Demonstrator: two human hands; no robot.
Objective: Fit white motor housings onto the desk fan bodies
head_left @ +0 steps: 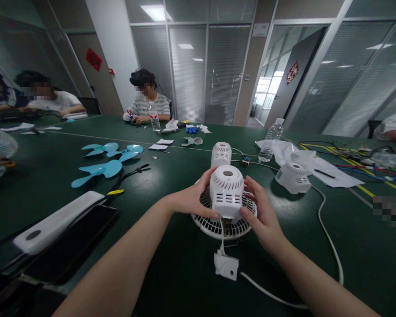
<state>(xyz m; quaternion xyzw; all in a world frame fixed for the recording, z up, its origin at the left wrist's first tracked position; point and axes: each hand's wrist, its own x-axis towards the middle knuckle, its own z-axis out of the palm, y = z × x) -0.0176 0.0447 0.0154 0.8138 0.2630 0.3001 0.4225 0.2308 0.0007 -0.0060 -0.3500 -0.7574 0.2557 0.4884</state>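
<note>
A white vented fan motor housing (227, 193) is between my two hands, over a round white fan grille (206, 222) on the green table. My left hand (194, 196) grips its left side, thumb at the lower front edge. On the right side my right hand (262, 213) curls its fingers around it, thumb low at the front. A cord runs down from beneath the housing to a small white switch box (226, 266). Just behind stands another white motor housing (221, 152). What lies inside the held housing is mostly hidden.
Light blue fan blades (100, 171), a white power strip (59, 222) and a black phone (72, 244) lie left. To the right are a third housing (293, 178), a water bottle (271, 140), papers (336, 172) and wires. A person (148, 103) sits across.
</note>
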